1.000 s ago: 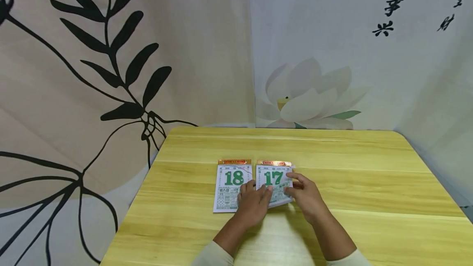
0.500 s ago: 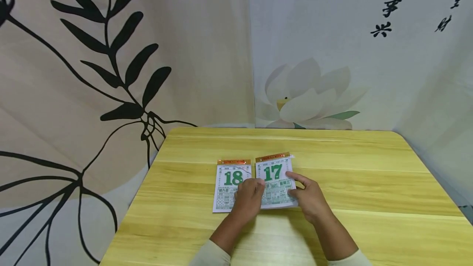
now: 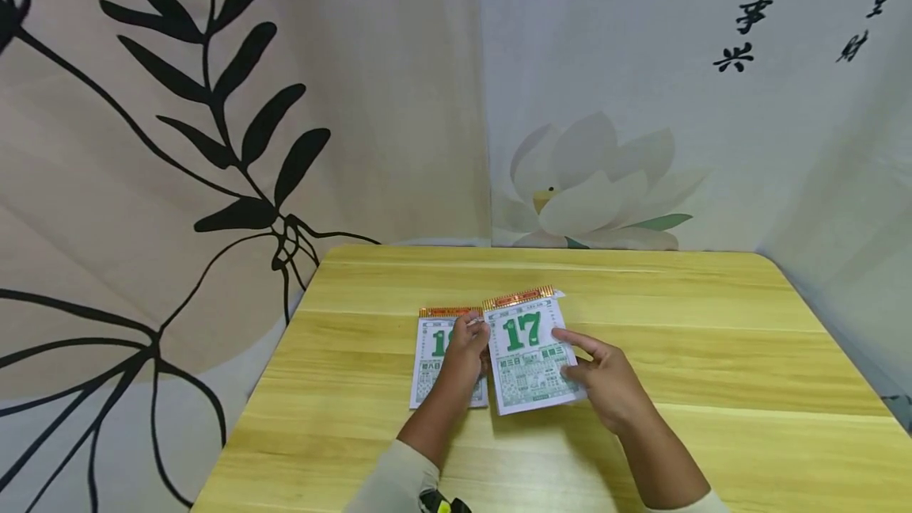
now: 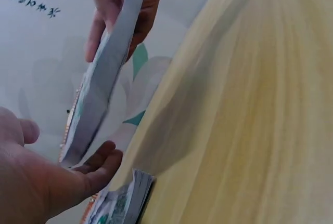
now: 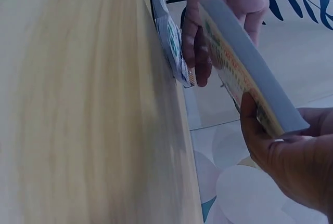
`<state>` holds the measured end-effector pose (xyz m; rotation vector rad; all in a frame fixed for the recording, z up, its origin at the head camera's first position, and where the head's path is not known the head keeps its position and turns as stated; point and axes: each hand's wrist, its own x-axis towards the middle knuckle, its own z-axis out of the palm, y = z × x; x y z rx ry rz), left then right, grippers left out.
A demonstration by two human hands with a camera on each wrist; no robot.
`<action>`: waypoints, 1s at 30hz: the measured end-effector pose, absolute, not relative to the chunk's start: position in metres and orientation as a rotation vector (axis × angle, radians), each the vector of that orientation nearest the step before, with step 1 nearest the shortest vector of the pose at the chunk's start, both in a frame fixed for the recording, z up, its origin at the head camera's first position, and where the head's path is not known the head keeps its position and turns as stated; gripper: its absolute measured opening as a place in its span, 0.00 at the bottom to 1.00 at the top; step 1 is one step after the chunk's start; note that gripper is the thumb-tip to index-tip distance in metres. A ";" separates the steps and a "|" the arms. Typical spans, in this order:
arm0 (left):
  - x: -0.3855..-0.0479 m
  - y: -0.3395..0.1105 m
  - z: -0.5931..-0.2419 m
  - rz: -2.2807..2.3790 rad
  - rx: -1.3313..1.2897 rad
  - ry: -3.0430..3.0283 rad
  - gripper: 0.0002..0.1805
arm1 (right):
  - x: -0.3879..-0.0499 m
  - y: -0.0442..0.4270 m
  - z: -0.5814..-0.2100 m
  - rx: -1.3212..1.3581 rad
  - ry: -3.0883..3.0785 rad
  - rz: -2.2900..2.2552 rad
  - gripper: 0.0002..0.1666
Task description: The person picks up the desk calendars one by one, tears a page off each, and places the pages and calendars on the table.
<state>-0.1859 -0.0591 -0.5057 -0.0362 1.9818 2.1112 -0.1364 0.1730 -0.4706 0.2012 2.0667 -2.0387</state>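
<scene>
Right hand [image 3: 611, 382]: pinches the 17 calendar [image 3: 533, 366] by its right side.
Left hand [image 3: 461, 359]: thumb and fingers apart, at that calendar's left edge.
17 calendar: tilted, above the table [image 3: 712, 378].
Other calendar [image 3: 430, 355]: on the table, partly covered.

Pale sleeves [image 3: 395, 481], black-and-yellow wrist piece [image 3: 431, 500]

two thick white rectangular paper calendar pads [image 3: 536, 377] [image 3: 425, 374] with green print and red-gold top strips, two bare hands, one left hand [image 3: 463, 356] and one right hand [image 3: 609, 385], two pale cloth sleeves [image 3: 397, 475] [image 3: 693, 504], one yellow wood-grain table [image 3: 663, 331], one pale printed lotus flower [image 3: 606, 200]
</scene>
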 end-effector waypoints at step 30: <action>-0.208 -0.066 -0.516 2.563 -0.207 0.969 0.23 | -0.132 0.176 -0.475 0.010 1.933 -2.094 0.28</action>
